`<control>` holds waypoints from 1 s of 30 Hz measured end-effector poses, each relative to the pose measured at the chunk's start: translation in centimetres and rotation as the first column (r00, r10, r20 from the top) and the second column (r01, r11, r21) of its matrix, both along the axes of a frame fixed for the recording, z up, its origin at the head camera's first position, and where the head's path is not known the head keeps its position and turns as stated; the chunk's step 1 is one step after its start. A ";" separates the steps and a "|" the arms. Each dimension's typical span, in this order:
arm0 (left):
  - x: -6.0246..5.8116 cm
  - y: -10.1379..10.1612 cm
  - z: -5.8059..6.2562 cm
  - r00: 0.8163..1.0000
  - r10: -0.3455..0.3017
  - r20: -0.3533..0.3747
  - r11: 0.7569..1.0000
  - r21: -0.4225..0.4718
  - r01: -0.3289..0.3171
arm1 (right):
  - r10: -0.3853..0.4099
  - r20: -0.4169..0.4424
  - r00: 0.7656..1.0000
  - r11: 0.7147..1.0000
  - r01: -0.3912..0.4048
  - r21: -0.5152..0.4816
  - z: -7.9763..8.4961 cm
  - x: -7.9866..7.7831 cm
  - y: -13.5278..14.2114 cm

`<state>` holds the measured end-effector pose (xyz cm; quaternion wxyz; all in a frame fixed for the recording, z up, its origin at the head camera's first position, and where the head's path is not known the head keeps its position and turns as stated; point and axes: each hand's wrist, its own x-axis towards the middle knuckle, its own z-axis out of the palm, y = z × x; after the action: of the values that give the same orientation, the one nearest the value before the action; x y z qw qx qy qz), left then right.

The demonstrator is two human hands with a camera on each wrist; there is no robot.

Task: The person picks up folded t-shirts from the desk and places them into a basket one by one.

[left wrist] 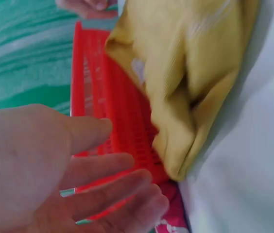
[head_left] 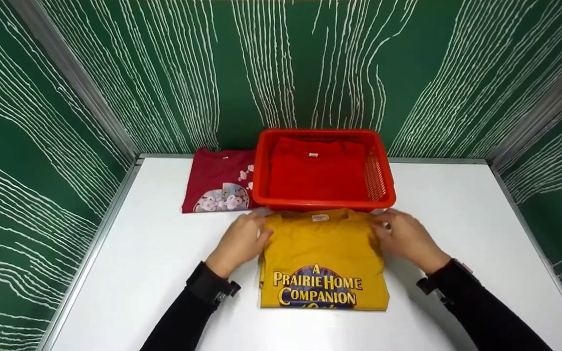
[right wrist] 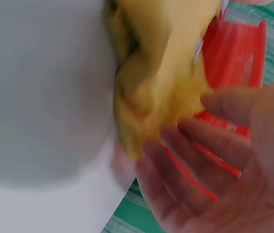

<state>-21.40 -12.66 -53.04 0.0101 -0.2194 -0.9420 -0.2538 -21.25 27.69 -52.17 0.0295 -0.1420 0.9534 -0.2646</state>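
A folded yellow T-shirt (head_left: 327, 253) with "A Prairie Home Companion" printed on it lies on the white table, its collar toward the red basket. At its upper left corner is my left hand (head_left: 242, 239); the left wrist view shows the fingers (left wrist: 112, 167) fairly straight and apart from the cloth. My right hand (head_left: 405, 239) is at the upper right corner, thumb and fingers spread, with fingertips (right wrist: 173, 136) by the yellow cloth. Whether they touch it is blurred. Inside the red plastic basket (head_left: 391, 199) lies a folded red shirt (head_left: 317, 175).
Left of the basket lies a folded maroon T-shirt (head_left: 208, 178) with a floral print, its right edge against the basket. Green walls (head_left: 310, 63) with white wavy lines enclose the white table (head_left: 159, 273) at the back and both sides.
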 end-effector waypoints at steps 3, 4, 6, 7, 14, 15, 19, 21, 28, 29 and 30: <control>-1.3 0.1 -0.4 0.998 0.048 0.039 0.999 -0.015 -0.047 | -0.030 0.028 0.999 0.999 0.029 0.035 -0.2 -1.0 1.0; -1.7 0.2 -0.7 0.996 0.065 0.063 0.998 -0.025 -0.063 | -0.032 0.050 0.998 0.998 0.029 0.047 -0.4 -1.3 1.1; -2.3 0.6 -1.4 0.990 0.101 0.101 0.994 -0.048 -0.097 | -0.033 0.106 0.994 0.998 0.026 0.062 -0.9 -1.8 1.0; -2.5 0.8 -1.7 0.986 0.121 0.112 0.992 -0.059 -0.115 | -0.034 0.124 0.992 0.998 0.027 0.059 -1.2 -2.1 0.9; -3.3 1.8 -2.5 0.982 0.158 0.108 0.985 -0.090 -0.149 | -0.067 0.174 0.982 0.997 0.072 -0.026 -2.7 -3.0 -0.1; -3.3 1.9 -2.5 0.982 0.157 0.101 0.985 -0.094 -0.147 | -0.073 0.179 0.981 0.996 0.080 -0.033 -2.8 -3.0 -0.2; -3.2 2.2 -2.6 0.986 0.149 0.078 0.987 -0.073 -0.144 | -0.109 0.197 0.974 0.991 0.123 -0.059 -3.2 -2.9 -0.8; -3.2 2.2 -2.8 0.987 0.143 0.068 0.989 -0.046 -0.140 | -0.121 0.192 0.974 0.989 0.136 -0.063 -3.5 -2.9 -1.1; -3.4 1.9 -3.2 0.988 0.130 0.090 0.991 0.001 -0.130 | -0.143 0.209 0.967 0.976 0.173 -0.133 -3.4 -2.7 -1.6; -3.4 1.8 -3.2 0.989 0.122 0.084 0.992 0.000 -0.122 | -0.149 0.215 0.965 0.971 0.184 -0.151 -3.3 -2.6 -1.6; -3.4 1.7 -3.2 0.991 0.111 0.074 0.994 0.000 -0.111 | -0.150 0.220 0.964 0.968 0.189 -0.167 -3.2 -2.6 -1.6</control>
<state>-24.84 -10.99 -56.26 -0.0104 -0.1571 -0.9519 -0.2629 -23.82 26.10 -55.39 0.0919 -0.0337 0.9248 -0.3676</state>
